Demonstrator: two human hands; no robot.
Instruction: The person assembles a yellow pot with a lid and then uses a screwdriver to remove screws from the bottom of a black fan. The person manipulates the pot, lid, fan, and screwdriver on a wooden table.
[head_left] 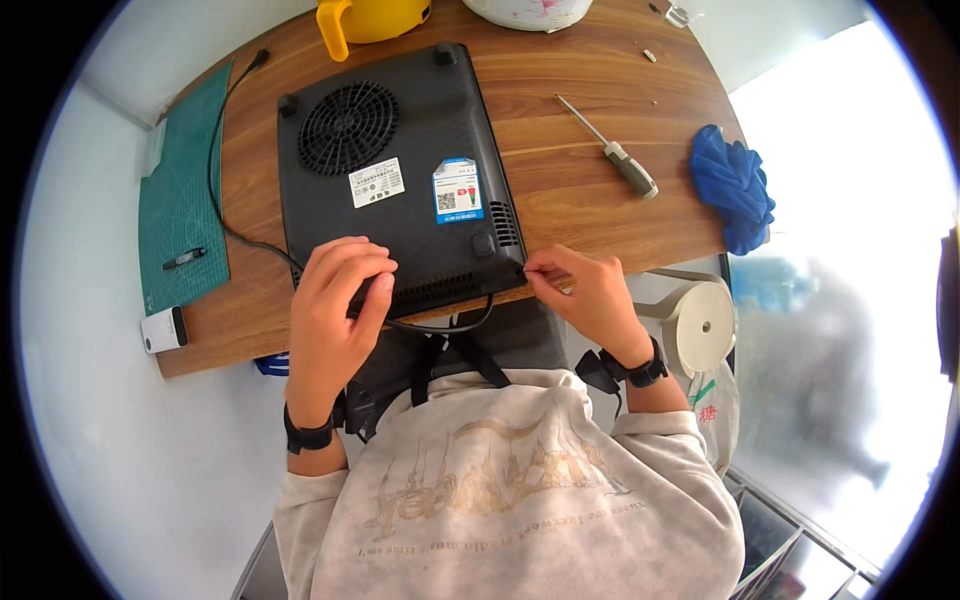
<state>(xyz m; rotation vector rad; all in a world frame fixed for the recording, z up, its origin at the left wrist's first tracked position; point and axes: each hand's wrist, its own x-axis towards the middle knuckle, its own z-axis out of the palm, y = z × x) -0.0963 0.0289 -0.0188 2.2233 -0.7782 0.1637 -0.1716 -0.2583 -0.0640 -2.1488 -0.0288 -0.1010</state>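
Observation:
A black induction cooker (400, 240) lies upside down on the table, its round fan grille, labels and rubber feet facing up. My left hand (340, 290) is over its near left edge, fingers loosely bent and thumb a little apart, with nothing visible in it. At the near right corner, my right hand (580, 290) has its fingertips closed together on the cooker's edge; any small thing between them is hidden. The black power cord (470, 325) loops below the near edge. A screwdriver (630, 168) with a grey-green handle rests to the right.
A green cutting mat (185, 215) covers the table's left side, with a black pen-like tool (184, 258) on it. A white box-shaped device (164, 330) sits at the front left corner. A blue cloth (730, 185) lies at the right edge. A yellow container (372, 18) stands behind.

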